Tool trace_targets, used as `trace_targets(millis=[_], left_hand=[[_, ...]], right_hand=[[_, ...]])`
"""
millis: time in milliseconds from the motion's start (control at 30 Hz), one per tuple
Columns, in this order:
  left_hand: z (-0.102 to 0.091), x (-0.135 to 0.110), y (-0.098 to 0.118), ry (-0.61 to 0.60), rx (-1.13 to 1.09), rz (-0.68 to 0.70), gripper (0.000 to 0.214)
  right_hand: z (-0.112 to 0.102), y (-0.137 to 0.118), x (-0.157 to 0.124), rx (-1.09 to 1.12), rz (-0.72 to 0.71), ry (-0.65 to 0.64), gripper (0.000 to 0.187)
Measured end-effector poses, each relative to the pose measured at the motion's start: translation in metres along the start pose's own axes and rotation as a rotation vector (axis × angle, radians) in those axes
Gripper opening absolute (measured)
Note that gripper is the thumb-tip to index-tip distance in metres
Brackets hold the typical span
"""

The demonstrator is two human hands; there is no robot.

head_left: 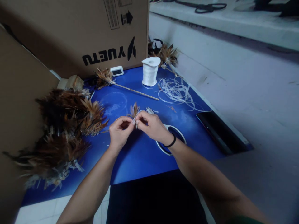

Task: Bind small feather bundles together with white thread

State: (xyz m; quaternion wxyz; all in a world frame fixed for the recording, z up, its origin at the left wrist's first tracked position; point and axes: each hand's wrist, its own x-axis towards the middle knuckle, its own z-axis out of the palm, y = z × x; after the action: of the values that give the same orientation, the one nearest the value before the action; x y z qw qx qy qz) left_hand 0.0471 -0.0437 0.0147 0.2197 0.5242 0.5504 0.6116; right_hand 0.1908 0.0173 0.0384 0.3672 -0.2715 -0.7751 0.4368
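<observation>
Both hands meet over the middle of the blue table, around a small bunch of brown feathers (134,110) with white string at its base. My left hand (120,129) is closed, pinching the base of the bunch between thumb and finger. Close against it, my right hand (150,124) pinches the string (139,112) at the same spot. The fingertips hide the exact wrap of the string. Under my right wrist, partly covered, lie scissors (183,137) with white-rimmed handles.
Feather bundles (67,115) pile up at the left. A feathered stick (136,91), a white timer (116,71), a ribbon spool (149,73) and loose white strings (175,90) lie farther back. A phone (219,130) rests at right. A cardboard box (70,31) and a wall (233,77) border the table.
</observation>
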Motion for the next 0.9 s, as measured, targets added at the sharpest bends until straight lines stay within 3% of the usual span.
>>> trace_targets(millis=[433,900], left_hand=[[0.0013,0.0005,0.0043,0.027,-0.04,0.008,0.01],[0.0016,-0.0009,0.0028,0.01,-0.046,-0.003,0.009]], right_hand=[[0.002,0.0058,-0.0009,0.262,0.066,-0.008,0.006],[-0.0004,0.0031,-0.0011,0.122,0.072,-0.019,0.009]])
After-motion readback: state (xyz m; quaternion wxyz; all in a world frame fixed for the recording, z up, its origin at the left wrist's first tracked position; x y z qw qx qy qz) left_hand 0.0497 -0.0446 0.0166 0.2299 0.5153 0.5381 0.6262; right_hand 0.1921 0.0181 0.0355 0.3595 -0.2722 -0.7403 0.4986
